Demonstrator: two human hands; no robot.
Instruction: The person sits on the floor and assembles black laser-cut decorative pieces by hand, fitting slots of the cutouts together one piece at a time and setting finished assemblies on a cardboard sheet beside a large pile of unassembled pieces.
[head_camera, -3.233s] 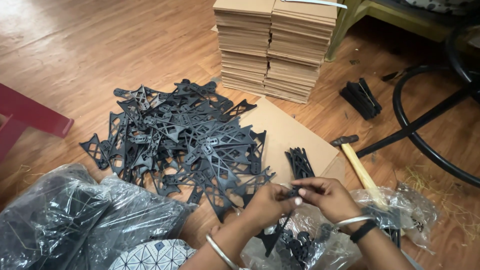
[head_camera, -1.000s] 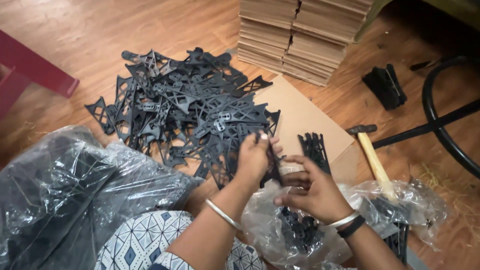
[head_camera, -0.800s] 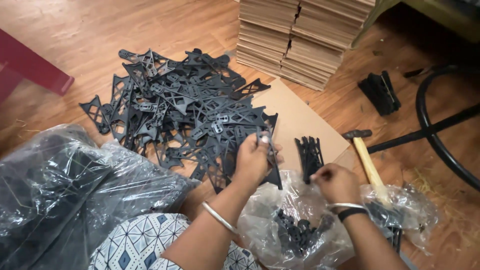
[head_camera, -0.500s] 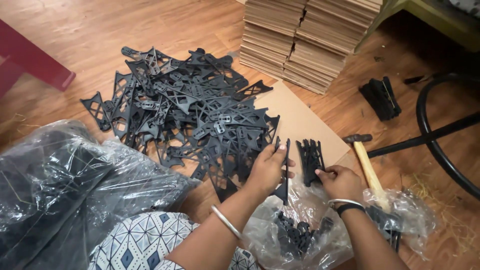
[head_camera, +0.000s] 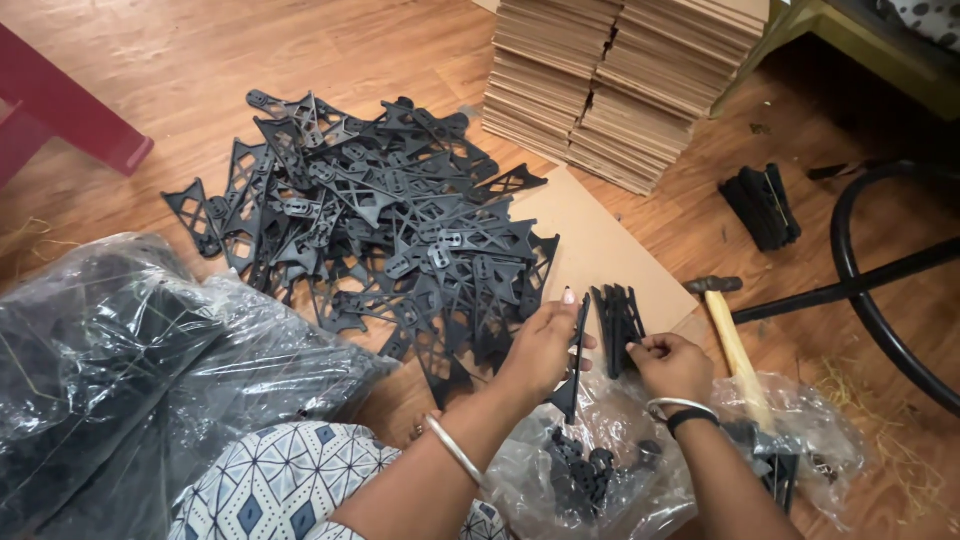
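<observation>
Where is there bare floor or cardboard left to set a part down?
Free: the flat brown cardboard sheet between the heap of black plastic brackets and the wooden-handled hammer; wood floor above the heap. Crowded: around the left hand, right hand and clear plastic bags.

You have one view only, from the camera on your head, tilted steeply down and forward over the wooden floor (head_camera: 200, 60). It sits close: your forearms enter from the bottom edge, your knee shows at lower left, and the cardboard stacks (head_camera: 620, 80) mark the far edge at the top.
</observation>
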